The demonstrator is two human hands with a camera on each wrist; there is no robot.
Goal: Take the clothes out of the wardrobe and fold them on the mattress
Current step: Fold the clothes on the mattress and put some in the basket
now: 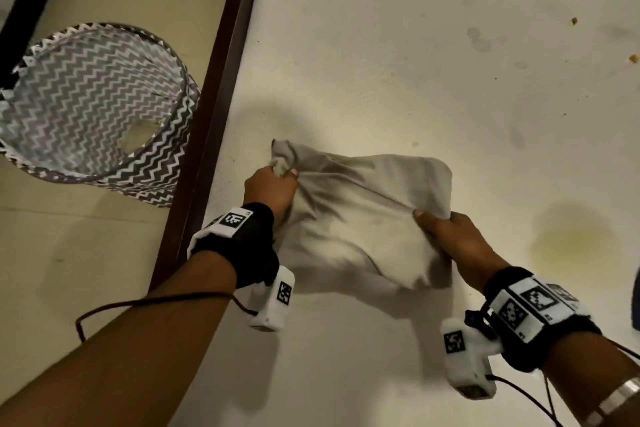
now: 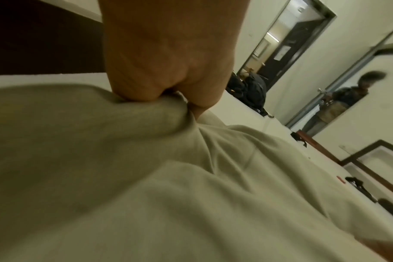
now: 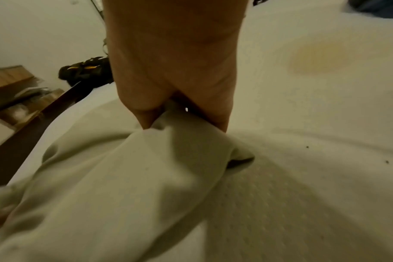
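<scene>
1. One beige garment (image 1: 363, 215) lies rumpled on the mattress (image 1: 433, 62), stretched between the two hands.
2. Clenched on a bunched corner at the garment's far left edge is the left hand (image 1: 270, 189); the left wrist view shows its fingers (image 2: 132, 88) curled tight round a roll of cloth.
3. At the garment's right edge, the right hand (image 1: 450, 236) pinches a fold, thumb on top; the right wrist view shows cloth gathered between its fingers (image 3: 144, 113).
4. Beneath both hands the mattress is bare and off-white, with a yellowish stain (image 1: 575, 243) just right of the right hand and darker smudges beyond it.
5. Left of the left hand runs a dark wooden bed frame (image 1: 214, 107), and past it a chevron-patterned laundry basket (image 1: 93, 104) tipped on the pale floor (image 1: 86, 253).
6. Beyond the left hand, the wrist view catches a doorway (image 2: 287, 44) and a blurred person (image 2: 339, 101) standing.
7. What kind of garment it is cannot be told; a dark object (image 1: 636, 298) is cut off at the right edge.
</scene>
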